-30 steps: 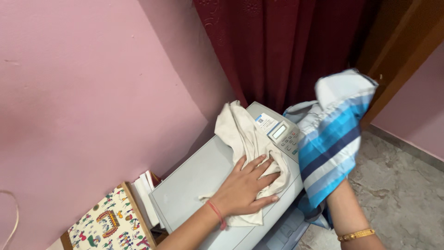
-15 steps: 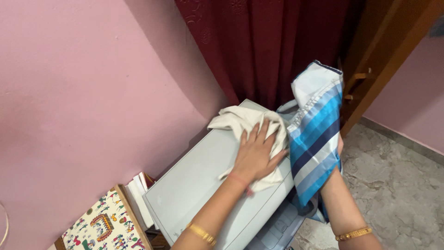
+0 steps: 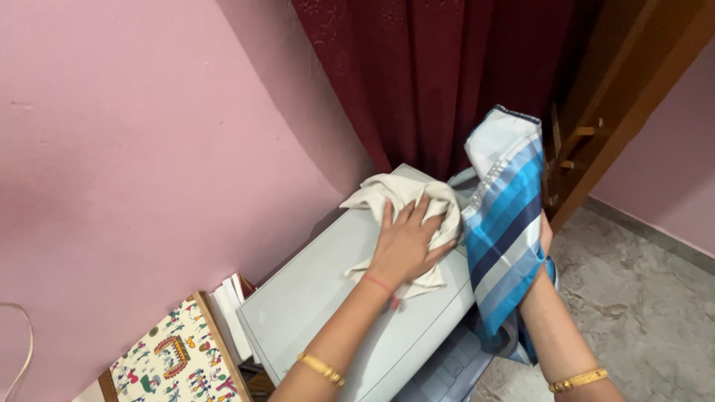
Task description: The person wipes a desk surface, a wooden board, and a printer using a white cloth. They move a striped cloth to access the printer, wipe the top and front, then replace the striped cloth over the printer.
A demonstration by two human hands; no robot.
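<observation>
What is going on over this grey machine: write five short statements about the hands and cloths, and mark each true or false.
1. The left hand presses a cream cloth flat on the grey machine. True.
2. The right hand holds a plain red cloth. False: it holds up a blue and white striped cloth.
3. The curtain behind is dark red. True.
4. The machine stands against a green wall. False: the wall is pink.
5. Both wrists are bare. False: each wears a gold bangle.
</observation>
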